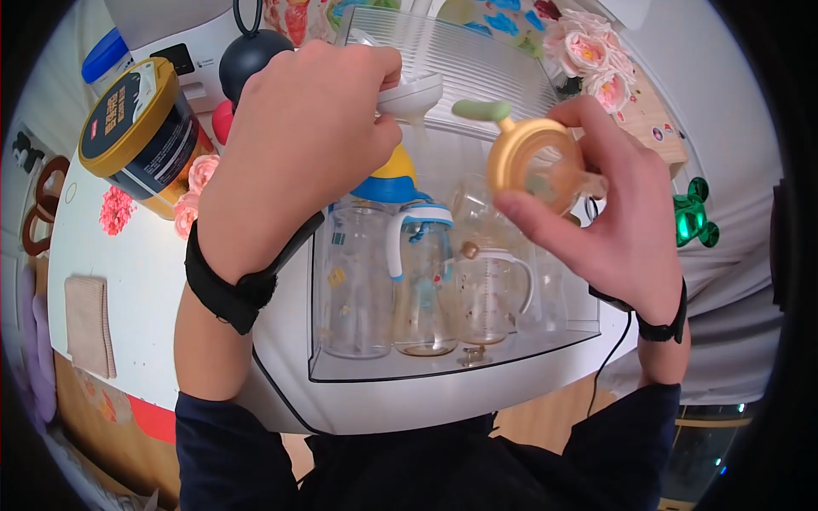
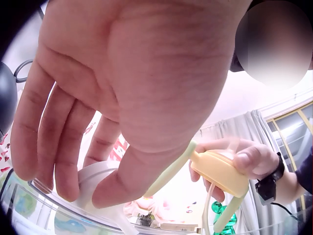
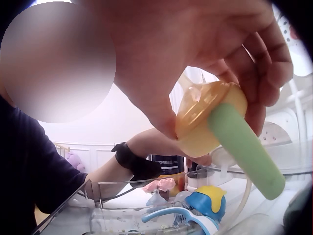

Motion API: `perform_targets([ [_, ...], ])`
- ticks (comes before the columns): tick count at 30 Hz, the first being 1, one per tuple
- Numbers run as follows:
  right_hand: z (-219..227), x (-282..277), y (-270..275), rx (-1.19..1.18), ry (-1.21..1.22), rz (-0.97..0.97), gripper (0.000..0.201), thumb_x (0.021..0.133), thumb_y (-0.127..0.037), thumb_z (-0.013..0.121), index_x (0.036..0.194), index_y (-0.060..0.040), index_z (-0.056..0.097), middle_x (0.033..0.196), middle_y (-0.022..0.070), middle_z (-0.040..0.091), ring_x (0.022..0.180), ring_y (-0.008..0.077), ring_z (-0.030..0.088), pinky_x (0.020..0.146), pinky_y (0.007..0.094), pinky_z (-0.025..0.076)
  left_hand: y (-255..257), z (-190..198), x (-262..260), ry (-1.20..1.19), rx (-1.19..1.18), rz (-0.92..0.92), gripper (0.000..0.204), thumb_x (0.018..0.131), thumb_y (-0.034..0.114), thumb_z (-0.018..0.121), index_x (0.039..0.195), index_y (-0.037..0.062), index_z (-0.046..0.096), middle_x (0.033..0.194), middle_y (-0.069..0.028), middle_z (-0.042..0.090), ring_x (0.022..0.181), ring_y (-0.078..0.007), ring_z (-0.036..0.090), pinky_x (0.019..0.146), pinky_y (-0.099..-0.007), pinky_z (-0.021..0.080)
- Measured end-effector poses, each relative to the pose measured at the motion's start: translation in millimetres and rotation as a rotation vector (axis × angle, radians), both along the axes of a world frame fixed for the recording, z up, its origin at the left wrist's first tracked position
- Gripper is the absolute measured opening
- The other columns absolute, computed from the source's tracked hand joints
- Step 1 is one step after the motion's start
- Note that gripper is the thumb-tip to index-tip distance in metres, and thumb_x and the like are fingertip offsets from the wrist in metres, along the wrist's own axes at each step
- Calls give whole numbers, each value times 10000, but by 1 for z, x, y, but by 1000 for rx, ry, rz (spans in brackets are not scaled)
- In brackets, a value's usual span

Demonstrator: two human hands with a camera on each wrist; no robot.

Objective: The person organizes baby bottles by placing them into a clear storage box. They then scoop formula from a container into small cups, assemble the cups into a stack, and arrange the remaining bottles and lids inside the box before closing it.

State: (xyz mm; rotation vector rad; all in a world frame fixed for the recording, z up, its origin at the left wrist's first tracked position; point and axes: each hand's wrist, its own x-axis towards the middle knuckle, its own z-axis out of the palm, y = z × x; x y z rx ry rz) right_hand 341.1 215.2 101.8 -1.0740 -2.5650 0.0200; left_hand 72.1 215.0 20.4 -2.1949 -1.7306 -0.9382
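My right hand (image 1: pixel 626 200) pinches a yellow ring-shaped bottle cap (image 1: pixel 511 166) with green handles (image 3: pixel 247 152) and a clear spout, held up above a clear bin (image 1: pixel 545 336). Between the thumb and fingers of my left hand (image 1: pixel 311 128) is a white round part (image 1: pixel 413 92), over the back of the bin. Lying in the bin are a clear bottle (image 1: pixel 358 285), a bottle with a blue-and-white handled cap (image 1: pixel 426 215), a small handled bottle (image 1: pixel 486 298) and a blue-and-yellow cap (image 3: pixel 208 201).
A tub with a gold lid (image 1: pixel 128 115) stands at the left, near pink flowers (image 1: pixel 203 173). A folded beige cloth (image 1: pixel 89 325) lies on the white table (image 1: pixel 64 255). Behind the bin is a ribbed clear panel (image 1: pixel 477 72); roses (image 1: pixel 588 53) and a green shiny figure (image 1: pixel 692 215) are at the right.
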Motion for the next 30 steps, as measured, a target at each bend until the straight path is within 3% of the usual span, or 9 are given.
perform_targets([
  [4, 1, -4, 0, -152, 178, -36, 476, 866, -390, 890, 1079, -27, 667, 773, 52, 718, 692, 107, 654, 660, 281, 508, -1, -1, 3, -21, -3, 16, 227, 831, 132, 776, 1041, 51, 748, 807, -127, 766, 745, -299, 745, 713, -398, 586],
  [9, 6, -10, 2, -216, -39, -165, 508, 912, -480, 852, 986, -3, 692, 687, 63, 676, 617, 104, 605, 577, 289, 443, -1, -2, 3, -34, -4, 18, 218, 832, 132, 775, 1031, 47, 749, 774, -124, 755, 722, -298, 743, 704, -397, 581],
  [12, -11, -12, 7, -240, -167, -231, 571, 940, -545, 813, 948, 16, 709, 607, 94, 621, 553, 182, 617, 547, 335, 444, -2, 1, 2, -39, -22, 4, 219, 831, 133, 776, 1030, 46, 748, 766, -124, 752, 712, -298, 741, 696, -396, 578],
  [15, -38, -8, 18, -224, -88, -125, 723, 925, -660, 769, 829, 52, 691, 509, 152, 570, 471, 317, 625, 505, 392, 487, -4, 1, 3, -44, -27, 18, 221, 829, 138, 781, 1028, 49, 746, 757, -122, 745, 706, -291, 738, 686, -393, 573],
  [19, -46, -13, 26, -164, -112, -52, 732, 970, -643, 723, 869, 82, 708, 523, 193, 586, 498, 371, 647, 523, 428, 513, -3, -4, 1, 22, 94, 7, 226, 824, 148, 792, 1023, 55, 744, 740, -115, 729, 702, -280, 735, 676, -389, 567],
  [24, -61, -16, 28, -300, -113, -122, 758, 994, -652, 694, 896, 100, 721, 525, 207, 584, 528, 397, 661, 540, 454, 536, -11, 14, 8, -53, -118, 44, 221, 825, 157, 804, 1011, 57, 740, 730, -108, 718, 693, -271, 729, 671, -378, 562],
  [27, -65, -16, 27, -232, -124, -130, 738, 999, -643, 696, 875, 84, 724, 524, 206, 584, 530, 389, 668, 542, 455, 543, -13, 17, 11, -78, -167, 50, 219, 826, 161, 811, 1006, 57, 742, 721, -105, 709, 683, -268, 722, 666, -374, 558],
  [30, -77, -13, 31, -9, -73, -64, 692, 993, -622, 718, 857, 56, 726, 526, 208, 591, 535, 377, 676, 548, 448, 550, -9, 8, 5, -42, -89, 44, 223, 827, 164, 819, 1009, 58, 745, 718, -101, 702, 677, -262, 713, 665, -371, 554],
])
